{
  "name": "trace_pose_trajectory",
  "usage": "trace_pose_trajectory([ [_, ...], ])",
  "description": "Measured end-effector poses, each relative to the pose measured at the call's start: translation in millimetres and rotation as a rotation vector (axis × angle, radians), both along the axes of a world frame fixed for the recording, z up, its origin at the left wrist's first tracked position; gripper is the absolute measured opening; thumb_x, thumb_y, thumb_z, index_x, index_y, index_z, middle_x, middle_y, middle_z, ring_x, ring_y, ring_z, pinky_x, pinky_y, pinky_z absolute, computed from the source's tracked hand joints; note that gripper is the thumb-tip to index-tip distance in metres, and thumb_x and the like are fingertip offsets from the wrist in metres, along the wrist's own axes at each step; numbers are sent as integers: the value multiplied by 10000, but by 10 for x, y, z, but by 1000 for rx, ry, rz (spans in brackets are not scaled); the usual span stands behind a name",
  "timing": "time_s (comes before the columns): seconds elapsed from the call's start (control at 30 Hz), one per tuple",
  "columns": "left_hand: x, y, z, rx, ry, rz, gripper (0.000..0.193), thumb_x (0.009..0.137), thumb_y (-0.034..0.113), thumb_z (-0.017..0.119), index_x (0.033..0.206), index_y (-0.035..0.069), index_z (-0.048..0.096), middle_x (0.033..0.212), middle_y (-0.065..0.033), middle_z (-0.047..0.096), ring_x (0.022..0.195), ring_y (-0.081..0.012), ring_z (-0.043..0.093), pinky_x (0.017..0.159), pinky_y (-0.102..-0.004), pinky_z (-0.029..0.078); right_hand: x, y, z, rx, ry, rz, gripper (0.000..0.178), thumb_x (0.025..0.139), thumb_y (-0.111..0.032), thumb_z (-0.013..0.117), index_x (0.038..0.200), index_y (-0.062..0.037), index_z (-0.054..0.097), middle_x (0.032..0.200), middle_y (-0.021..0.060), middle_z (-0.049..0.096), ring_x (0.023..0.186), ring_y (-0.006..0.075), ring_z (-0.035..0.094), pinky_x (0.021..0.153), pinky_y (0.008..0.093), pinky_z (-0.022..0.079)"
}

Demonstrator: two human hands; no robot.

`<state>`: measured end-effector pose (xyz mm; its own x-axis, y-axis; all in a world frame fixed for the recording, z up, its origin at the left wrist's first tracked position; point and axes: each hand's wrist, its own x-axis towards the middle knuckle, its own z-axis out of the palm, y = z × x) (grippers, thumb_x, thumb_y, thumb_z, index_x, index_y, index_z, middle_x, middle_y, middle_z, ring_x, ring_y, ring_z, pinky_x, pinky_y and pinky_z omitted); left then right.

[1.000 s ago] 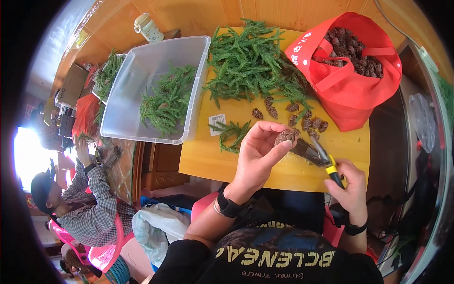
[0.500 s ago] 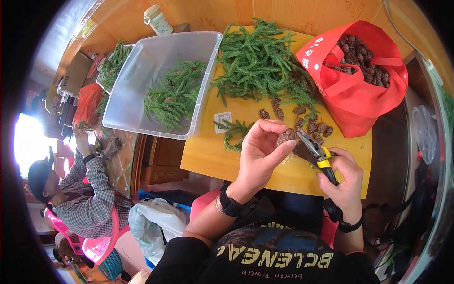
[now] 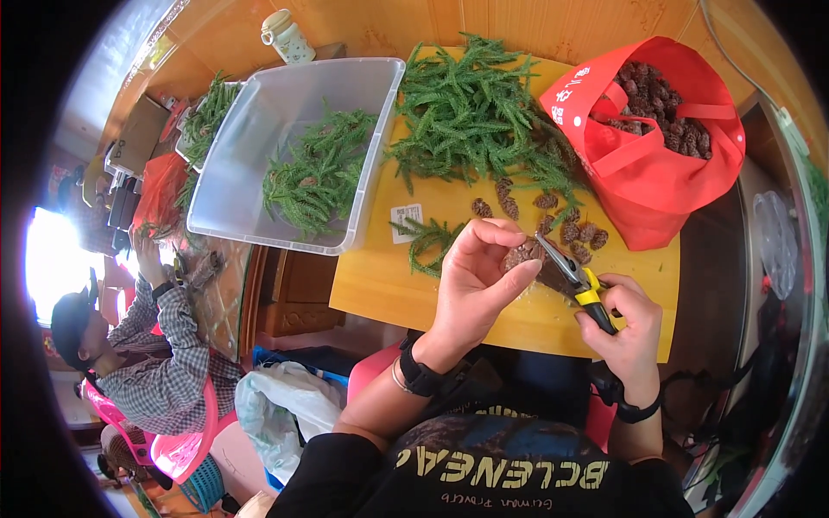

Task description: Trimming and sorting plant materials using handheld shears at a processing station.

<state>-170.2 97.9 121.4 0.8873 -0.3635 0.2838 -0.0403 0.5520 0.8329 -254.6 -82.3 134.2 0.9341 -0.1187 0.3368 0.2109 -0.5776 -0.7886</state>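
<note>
A brown pine cone (image 3: 523,254) sits pinched between the thumb and fingers of my left hand (image 3: 485,272), over the yellow table. In my right hand (image 3: 629,321) I grip pliers (image 3: 573,274) with yellow-and-black handles. Their metal jaws point up and left, close beside the pine cone; whether they touch it I cannot tell. Several loose pine cones (image 3: 587,231) lie just beyond the pliers. A curved green sprig (image 3: 425,246) rests left of my left hand, near a white label (image 3: 406,223).
A heap of green artificial sprigs (image 3: 466,112) covers the table's (image 3: 380,289) far side. At left stands a clear plastic bin (image 3: 259,112) holding sprigs; at right, a red bag (image 3: 639,203) of pine cones. Another person (image 3: 164,371) sits working at far left.
The pliers' jaws have shifted slightly left and tilted, and their handles have dipped a little. My left hand keeps the pine cone in nearly the same spot.
</note>
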Motion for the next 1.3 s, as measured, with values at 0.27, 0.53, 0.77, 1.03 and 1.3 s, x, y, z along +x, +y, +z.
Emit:
trace_pose_trajectory([
  [0.27, 77, 66, 152, -18, 454, -300, 303, 985, 299, 345, 1132, 54, 444, 995, -159, 566, 761, -211, 633, 665, -260, 528, -13, -61, -1, -15, -21, 27, 250, 599, -40, 697, 645, -1, 454, 825, 177, 613, 695, 229, 579, 607, 274, 434],
  [0.53, 111, 130, 113, -142, 506, -470, 113, 939, 139, 489, 1023, 65, 503, 851, -111, 624, 684, -160, 631, 578, -216, 511, -1, -65, 42, -35, -25, 29, 254, 596, -39, 700, 639, -5, 453, 784, 167, 605, 706, 245, 588, 625, 287, 448],
  [0.77, 81, 95, 118, -7, 349, -278, 87, 893, 74, 556, 972, 69, 519, 864, -99, 635, 701, -153, 633, 607, -211, 501, -7, -81, 26, 14, 68, 25, 242, 612, -19, 685, 628, -8, 444, 764, 154, 606, 695, 210, 578, 618, 270, 439],
  [1.03, 111, 86, 187, 752, -872, 379, 249, 826, -81, 570, 1057, -35, 489, 916, -117, 608, 801, -177, 635, 728, -269, 518, -28, -110, 2, 75, 144, 30, 234, 629, -15, 677, 629, -5, 442, 804, 138, 630, 643, 141, 532, 582, 254, 416],
  [1.3, 85, 115, 178, 209, 186, -168, 205, 885, 77, 559, 1048, -37, 512, 936, -134, 618, 811, -186, 644, 707, -264, 519, -30, -118, 21, 49, 126, 34, 242, 626, -18, 681, 625, -7, 440, 802, 133, 627, 622, 132, 510, 565, 246, 405],
])
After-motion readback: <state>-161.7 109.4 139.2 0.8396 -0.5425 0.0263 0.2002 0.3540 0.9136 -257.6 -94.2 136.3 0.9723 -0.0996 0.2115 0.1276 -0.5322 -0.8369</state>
